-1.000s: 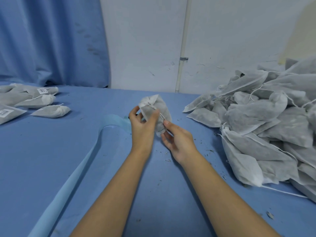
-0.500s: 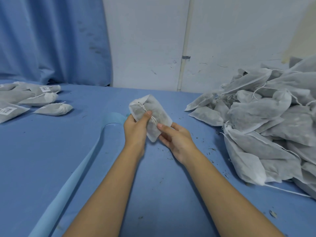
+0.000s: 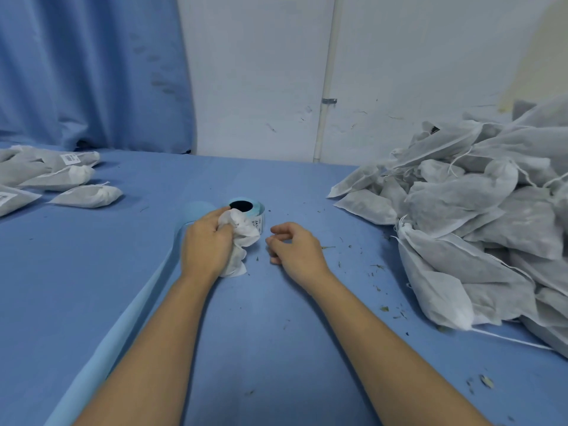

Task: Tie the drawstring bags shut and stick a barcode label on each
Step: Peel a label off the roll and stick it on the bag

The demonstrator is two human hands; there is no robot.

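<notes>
Blue cloth tabletop [image 3: 276,348], flat even light. Behind its far edge: blue curtain [image 3: 92,72] on left w/ dark smudges, scuffed white wall [image 3: 261,72] ctr/right. Vert white pipe [image 3: 327,56] down the wall, metal clip [image 3: 329,101] at mid-height.

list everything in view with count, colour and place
table: one, blue, foreground
held bag: one, white, centre
label roll: one, light blue with white labels, behind the held bag
liner: one, light blue, from centre to lower left
pile: many bags, grey-white, right
left bags: several, grey-white, far left, two showing labels
bits: many, dark, scattered on the table, right
curtain: one, blue, back left
wall: one, white, back
pipe: one, white, on the wall
left hand: grips the held bag
right hand: empty, fingers loosely curled, beside the bag
</notes>
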